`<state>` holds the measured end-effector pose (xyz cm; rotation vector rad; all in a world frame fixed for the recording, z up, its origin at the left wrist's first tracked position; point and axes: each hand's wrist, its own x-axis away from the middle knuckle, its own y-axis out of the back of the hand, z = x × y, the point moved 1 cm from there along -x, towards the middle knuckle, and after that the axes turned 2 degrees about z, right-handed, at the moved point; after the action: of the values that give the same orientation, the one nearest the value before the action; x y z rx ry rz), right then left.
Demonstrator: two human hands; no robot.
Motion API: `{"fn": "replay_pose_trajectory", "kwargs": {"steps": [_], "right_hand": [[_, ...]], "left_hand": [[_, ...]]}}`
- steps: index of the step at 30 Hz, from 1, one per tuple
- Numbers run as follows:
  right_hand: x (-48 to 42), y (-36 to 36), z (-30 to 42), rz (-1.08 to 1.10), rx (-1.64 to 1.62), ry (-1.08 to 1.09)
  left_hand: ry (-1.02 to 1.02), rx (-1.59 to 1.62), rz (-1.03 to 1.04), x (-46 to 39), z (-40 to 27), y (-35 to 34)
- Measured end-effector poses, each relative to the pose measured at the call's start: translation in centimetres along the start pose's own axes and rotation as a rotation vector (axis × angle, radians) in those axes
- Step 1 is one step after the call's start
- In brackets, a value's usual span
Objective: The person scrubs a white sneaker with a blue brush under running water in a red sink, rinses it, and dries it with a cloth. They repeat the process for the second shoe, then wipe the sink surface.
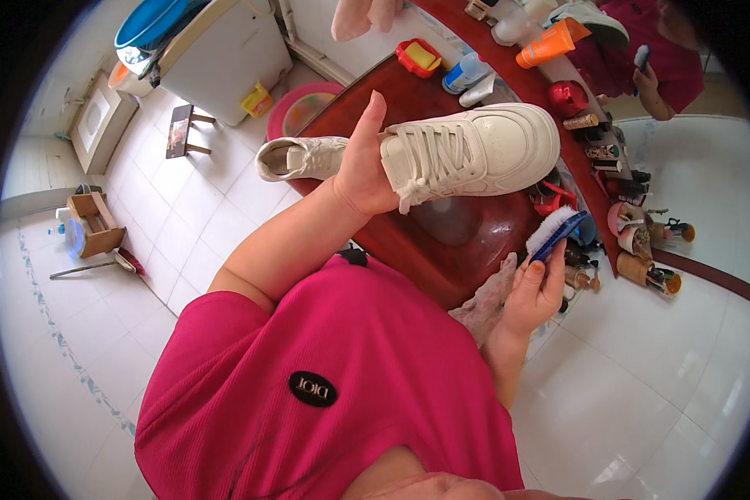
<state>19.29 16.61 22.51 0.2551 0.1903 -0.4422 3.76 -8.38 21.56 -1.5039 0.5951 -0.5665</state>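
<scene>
A white lace-up sneaker (506, 147) is held up over a dark red washbasin counter (375, 231), its toe to the right. My left hand (365, 162) grips it at the opening, thumb raised and fingers hidden by the shoe. Behind that hand, a second white sneaker (275, 159) shows its heel and laces near the counter's left edge; its toe is hidden, and I cannot tell what supports it. My right hand (534, 290) holds a blue brush (556, 231) with white bristles, just below and apart from the first sneaker's toe.
A red soap dish (406, 59) with a yellow sponge, a blue-and-white bottle (465, 72) and a white tube (477, 90) line the counter's back. Cosmetics and a cup of makeup brushes (637, 269) crowd the mirror shelf. A small stool (181, 131) stands on the tiled floor.
</scene>
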Motion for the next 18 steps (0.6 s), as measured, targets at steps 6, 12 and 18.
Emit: {"fn": "replay_pose_trajectory", "kwargs": {"steps": [6, 12, 18], "right_hand": [[-2.4, -3.3, 2.8, 0.110, 0.297, 0.322], [-4.5, -10.0, 5.0, 0.251, 0.562, 0.444], [0.5, -3.4, -2.4, 0.355, 1.067, 0.018]], "left_hand": [[0.027, 0.010, 0.013, -0.4, 0.6, 0.9], [0.081, 0.071, 0.164, -0.8, 2.0, 3.3], [-0.108, -0.127, -0.147, 0.5, -0.7, -0.4]]}}
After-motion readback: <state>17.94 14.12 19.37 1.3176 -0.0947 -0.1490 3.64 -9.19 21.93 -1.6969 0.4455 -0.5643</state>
